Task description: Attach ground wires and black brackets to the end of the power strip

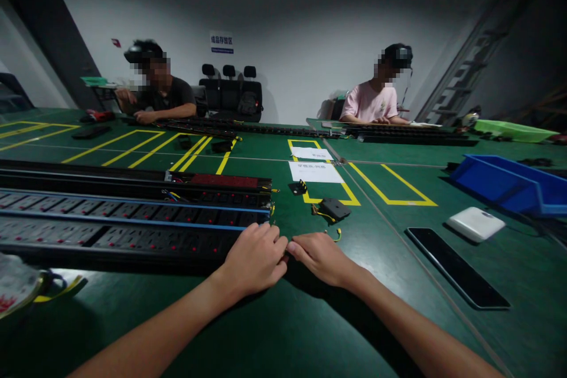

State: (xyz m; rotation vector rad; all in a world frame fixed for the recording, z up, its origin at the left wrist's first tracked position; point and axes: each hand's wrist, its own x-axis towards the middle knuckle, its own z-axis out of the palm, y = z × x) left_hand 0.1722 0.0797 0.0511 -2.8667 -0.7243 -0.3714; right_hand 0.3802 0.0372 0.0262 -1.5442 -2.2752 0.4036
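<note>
My left hand (254, 257) lies curled on the green table at the right end of a long black power strip (133, 239), fingers closed over that end. My right hand (321, 257) meets it from the right, fingertips pinched against the left hand's fingers; what they pinch is hidden. A yellow-green wire (338, 235) curls just beyond the right hand. A small black end cap with wires (333, 209) lies a little farther off.
More long black strips (133, 180) lie at the left. A phone (456, 267), a white box (475, 224) and a blue bin (509, 183) are at the right. Paper sheets (313, 171) lie ahead. Two people sit across the table.
</note>
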